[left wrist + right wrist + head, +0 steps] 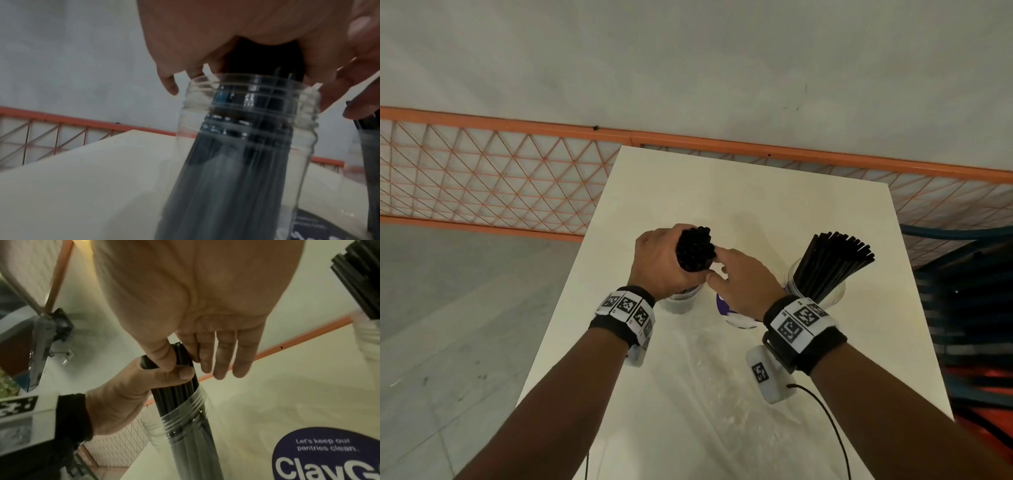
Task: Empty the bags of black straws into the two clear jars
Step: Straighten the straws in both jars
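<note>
My left hand (667, 257) grips a tight bundle of black straws (694, 251) that stands upright in a clear jar (246, 129); in the head view the hand hides most of that jar. My right hand (717, 265) pinches the bundle's right edge between thumb (163, 356) and forefinger, its other fingers straight. To the right a second clear jar (816, 291) holds a fanned sheaf of black straws (832, 263). The left hand's thumb (180, 373) wraps the straws just above the jar's threaded mouth (185, 417).
A round purple sticker (724, 305) lies on the white table (739, 192) between the jars. Crumpled clear plastic (722, 377) lies near me under my wrists. An orange mesh fence (482, 178) runs behind the table; the floor drops away on the left.
</note>
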`<control>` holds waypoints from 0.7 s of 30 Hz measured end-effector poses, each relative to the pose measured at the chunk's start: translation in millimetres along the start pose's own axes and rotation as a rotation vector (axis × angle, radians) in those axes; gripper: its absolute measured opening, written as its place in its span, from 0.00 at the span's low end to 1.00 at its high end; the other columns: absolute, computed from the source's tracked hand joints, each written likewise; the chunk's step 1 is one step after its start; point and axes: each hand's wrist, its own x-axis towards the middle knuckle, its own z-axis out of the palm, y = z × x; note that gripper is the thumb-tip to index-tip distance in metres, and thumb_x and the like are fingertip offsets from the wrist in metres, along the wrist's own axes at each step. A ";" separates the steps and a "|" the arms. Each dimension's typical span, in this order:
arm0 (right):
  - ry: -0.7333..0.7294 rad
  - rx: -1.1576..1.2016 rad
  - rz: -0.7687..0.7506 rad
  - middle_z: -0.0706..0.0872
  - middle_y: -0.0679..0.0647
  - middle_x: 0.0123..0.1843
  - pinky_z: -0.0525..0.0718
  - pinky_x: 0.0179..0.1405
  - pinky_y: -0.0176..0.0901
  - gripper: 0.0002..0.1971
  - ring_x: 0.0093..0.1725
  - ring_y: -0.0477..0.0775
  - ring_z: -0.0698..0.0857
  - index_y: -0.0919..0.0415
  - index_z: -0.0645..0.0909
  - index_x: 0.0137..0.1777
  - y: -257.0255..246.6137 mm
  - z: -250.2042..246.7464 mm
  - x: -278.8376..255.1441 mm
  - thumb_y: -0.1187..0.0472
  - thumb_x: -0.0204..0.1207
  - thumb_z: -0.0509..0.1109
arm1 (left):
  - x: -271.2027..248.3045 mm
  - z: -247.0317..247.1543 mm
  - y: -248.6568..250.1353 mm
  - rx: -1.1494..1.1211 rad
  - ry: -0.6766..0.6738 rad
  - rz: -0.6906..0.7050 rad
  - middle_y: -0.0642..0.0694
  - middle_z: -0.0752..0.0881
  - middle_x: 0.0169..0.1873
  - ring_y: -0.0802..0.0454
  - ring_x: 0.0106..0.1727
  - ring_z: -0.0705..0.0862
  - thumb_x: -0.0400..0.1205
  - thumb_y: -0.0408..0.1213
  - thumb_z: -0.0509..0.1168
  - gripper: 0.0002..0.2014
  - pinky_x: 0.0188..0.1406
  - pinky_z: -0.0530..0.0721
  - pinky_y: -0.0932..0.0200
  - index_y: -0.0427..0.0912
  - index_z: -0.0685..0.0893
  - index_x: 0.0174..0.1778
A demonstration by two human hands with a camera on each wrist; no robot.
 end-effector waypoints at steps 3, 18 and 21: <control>0.065 -0.042 -0.022 0.68 0.52 0.79 0.82 0.63 0.57 0.35 0.70 0.55 0.77 0.52 0.54 0.83 -1.7 -1.2 0.1 0.52 0.77 0.64 | 3.8 5.1 -7.2 0.053 0.004 -0.019 0.56 0.90 0.52 0.47 0.58 0.87 0.59 0.68 0.71 0.33 0.65 0.80 0.35 0.57 0.82 0.59; 0.250 -0.192 -0.116 0.62 0.61 0.81 0.69 0.76 0.50 0.41 0.79 0.60 0.63 0.65 0.53 0.82 -26.6 20.5 18.8 0.36 0.80 0.56 | -8.7 16.0 -0.7 0.118 -0.033 -0.110 0.55 0.85 0.63 0.48 0.67 0.81 0.67 0.60 0.68 0.38 0.81 0.64 0.34 0.55 0.70 0.74; 0.294 -0.044 -0.062 0.63 0.58 0.80 0.76 0.70 0.53 0.34 0.78 0.59 0.64 0.61 0.56 0.82 -32.1 23.0 18.3 0.44 0.82 0.60 | -6.0 15.8 4.9 0.107 0.002 -0.109 0.53 0.86 0.62 0.46 0.65 0.83 0.71 0.60 0.55 0.33 0.74 0.71 0.35 0.51 0.76 0.72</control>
